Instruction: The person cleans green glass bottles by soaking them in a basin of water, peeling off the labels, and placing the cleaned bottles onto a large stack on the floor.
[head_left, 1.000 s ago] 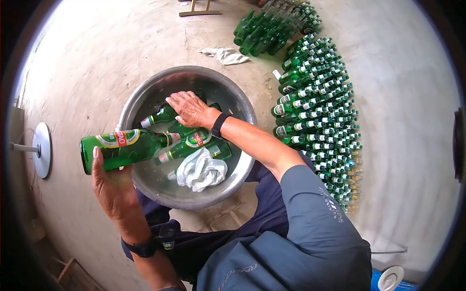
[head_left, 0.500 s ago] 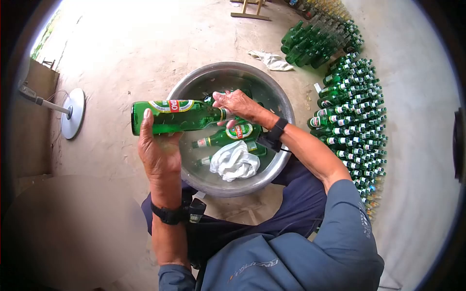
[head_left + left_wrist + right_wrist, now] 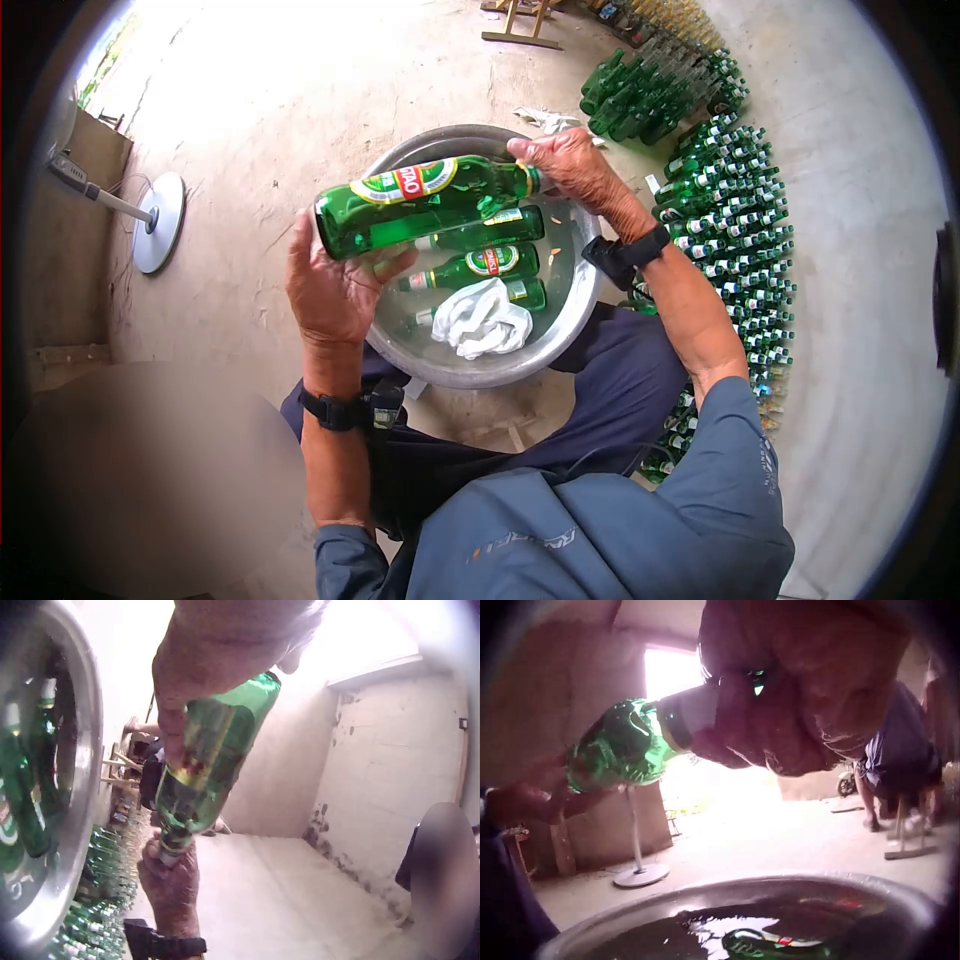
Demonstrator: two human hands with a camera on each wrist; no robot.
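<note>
In the head view a green beer bottle [image 3: 440, 208] with a red, white and green label is held over the near-left part of a metal basin [image 3: 478, 379], neck to the right. My right hand [image 3: 580, 172] grips its neck; in the right wrist view the fingers wrap the mouth end. At the base, my left hand [image 3: 338, 292] cups the bottle, thumb at one side and fingers beneath; the left wrist view shows fingers [image 3: 173, 739] along the glass. Inside the basin, several green bottles [image 3: 515, 228] lie in water beside a crumpled white cloth [image 3: 484, 318].
Many green bottles [image 3: 735, 215] stand in rows on the floor to the right, with a further cluster [image 3: 640, 95] behind. A white cloth [image 3: 550, 120] lies beyond the basin. A round stand base [image 3: 160, 222] is at left. Another person [image 3: 901, 742] sits in the background.
My right hand has risen out of the basin and taken the bottle by its neck. The bottle has swung right and tilted, neck end farther away, while my left hand has shifted toward its base.
</note>
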